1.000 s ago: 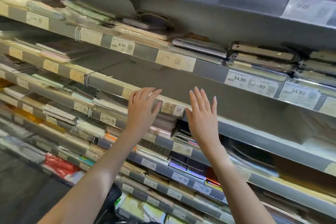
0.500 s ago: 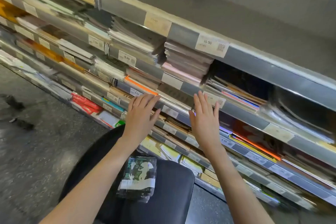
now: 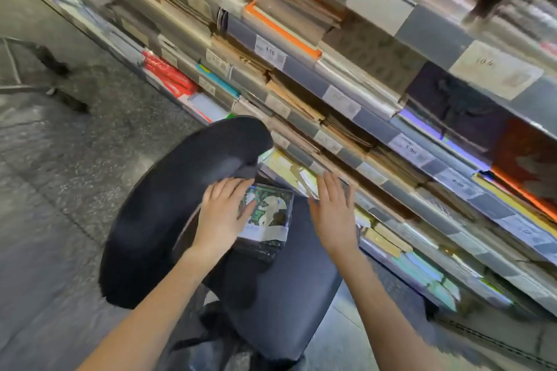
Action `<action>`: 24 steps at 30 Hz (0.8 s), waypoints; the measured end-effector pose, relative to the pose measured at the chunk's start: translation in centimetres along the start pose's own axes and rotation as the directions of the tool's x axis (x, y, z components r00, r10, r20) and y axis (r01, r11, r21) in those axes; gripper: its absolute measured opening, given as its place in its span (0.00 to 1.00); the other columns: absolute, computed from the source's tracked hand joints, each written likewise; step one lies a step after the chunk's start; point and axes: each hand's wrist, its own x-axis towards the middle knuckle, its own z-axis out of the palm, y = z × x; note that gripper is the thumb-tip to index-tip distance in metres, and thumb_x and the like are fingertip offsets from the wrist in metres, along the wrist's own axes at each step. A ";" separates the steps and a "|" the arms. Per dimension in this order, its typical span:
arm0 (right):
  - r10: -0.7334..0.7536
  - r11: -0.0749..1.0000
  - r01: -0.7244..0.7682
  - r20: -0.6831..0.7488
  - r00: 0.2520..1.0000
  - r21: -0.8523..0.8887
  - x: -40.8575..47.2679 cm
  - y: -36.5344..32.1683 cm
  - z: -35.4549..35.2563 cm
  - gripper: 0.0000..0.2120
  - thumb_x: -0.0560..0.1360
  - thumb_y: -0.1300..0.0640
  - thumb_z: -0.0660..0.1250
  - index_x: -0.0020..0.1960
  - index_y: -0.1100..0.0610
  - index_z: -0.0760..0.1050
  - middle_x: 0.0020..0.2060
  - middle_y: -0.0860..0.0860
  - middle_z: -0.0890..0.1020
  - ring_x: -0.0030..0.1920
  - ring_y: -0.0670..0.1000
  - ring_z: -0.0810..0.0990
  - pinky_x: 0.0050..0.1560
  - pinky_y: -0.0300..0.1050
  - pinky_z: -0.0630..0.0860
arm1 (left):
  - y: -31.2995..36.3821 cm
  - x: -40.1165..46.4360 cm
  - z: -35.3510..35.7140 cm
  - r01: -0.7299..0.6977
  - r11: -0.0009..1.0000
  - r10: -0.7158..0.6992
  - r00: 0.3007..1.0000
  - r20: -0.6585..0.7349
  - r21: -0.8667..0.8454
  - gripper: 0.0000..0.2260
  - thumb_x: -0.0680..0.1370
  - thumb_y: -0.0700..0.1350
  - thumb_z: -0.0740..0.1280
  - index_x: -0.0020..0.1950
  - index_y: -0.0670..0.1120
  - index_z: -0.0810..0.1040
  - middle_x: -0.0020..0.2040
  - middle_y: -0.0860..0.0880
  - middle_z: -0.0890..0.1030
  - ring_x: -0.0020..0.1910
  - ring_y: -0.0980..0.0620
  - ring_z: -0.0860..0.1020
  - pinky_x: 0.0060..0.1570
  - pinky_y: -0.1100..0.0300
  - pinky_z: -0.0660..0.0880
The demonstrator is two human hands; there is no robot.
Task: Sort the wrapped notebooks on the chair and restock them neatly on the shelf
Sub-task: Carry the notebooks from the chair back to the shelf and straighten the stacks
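A small stack of wrapped notebooks (image 3: 266,220) lies on the dark seat of a chair (image 3: 286,295), close to the seat's far edge and just in front of the shelf (image 3: 376,129). The top one has a green and white picture on its cover and a pale paper band across its near end, all under shiny film.

The left hand (image 3: 224,211) is spread flat with straight fingers over the left side of the stack; its thumb lies across the cover, though the blur makes it hard to say how firmly it presses. The right hand (image 3: 333,214) is also open, fingers straight and together, held just to the right of the stack, apart from it and over the seat's far edge near the lowest shelf rows. Neither hand grips anything.

The chair's curved black backrest (image 3: 168,220) sweeps round to the left of the hands. Behind, the shelf runs in slanted tiers packed with flat stationery: brown paper pads (image 3: 295,93), an orange-edged book (image 3: 283,30), a red packet (image 3: 168,75) lower left, and white price tags (image 3: 269,53) along the rails. The floor (image 3: 60,190) to the left is grey and speckled.
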 end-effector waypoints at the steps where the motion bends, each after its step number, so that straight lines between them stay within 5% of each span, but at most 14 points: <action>1: 0.000 1.000 -0.001 0.022 1.000 0.009 -0.1 0.0 1.3 0.24 0.75 0.56 0.67 0.68 0.63 0.68 0.68 0.59 0.70 0.69 0.59 0.67 0.68 0.66 0.58 | -0.6 -0.7 1.0 0.016 1.000 -0.016 1.000 -0.001 -0.008 0.20 0.76 0.53 0.56 0.61 0.45 0.77 0.56 0.48 0.79 0.58 0.51 0.70 0.62 0.56 0.58; 9: -0.036 0.988 0.004 0.204 0.978 0.157 1.1 -0.4 10.2 0.26 0.80 0.51 0.57 0.75 0.59 0.54 0.75 0.55 0.57 0.75 0.54 0.53 0.73 0.57 0.45 | -5.2 -5.8 8.6 0.253 0.967 -0.243 0.956 0.167 -0.040 0.23 0.75 0.55 0.56 0.64 0.46 0.75 0.58 0.46 0.79 0.58 0.43 0.75 0.59 0.56 0.61; 15: 0.013 0.930 -0.114 0.278 0.960 0.349 4.6 -0.2 15.2 0.31 0.78 0.48 0.60 0.75 0.60 0.54 0.74 0.57 0.58 0.73 0.57 0.57 0.72 0.56 0.55 | -7.9 -7.4 13.0 0.348 0.937 -0.327 0.902 0.282 -0.026 0.24 0.77 0.49 0.65 0.72 0.48 0.65 0.66 0.43 0.73 0.64 0.41 0.71 0.63 0.48 0.66; 20: 0.020 0.803 -0.304 0.486 0.874 0.513 6.1 0.0 16.8 0.32 0.77 0.52 0.64 0.74 0.60 0.53 0.72 0.59 0.59 0.70 0.59 0.63 0.65 0.48 0.62 | -7.8 -7.5 14.4 0.468 0.868 -0.403 0.860 0.313 -0.167 0.27 0.78 0.49 0.64 0.74 0.46 0.59 0.70 0.46 0.68 0.68 0.46 0.67 0.65 0.54 0.63; 24: 0.043 0.775 -0.323 0.464 0.885 0.543 5.9 0.0 16.9 0.29 0.76 0.54 0.66 0.71 0.60 0.58 0.68 0.60 0.65 0.65 0.59 0.68 0.59 0.44 0.65 | -7.3 -7.3 15.2 0.548 0.787 -0.445 0.822 0.356 -0.281 0.28 0.78 0.48 0.64 0.75 0.46 0.57 0.69 0.46 0.69 0.67 0.48 0.68 0.60 0.60 0.65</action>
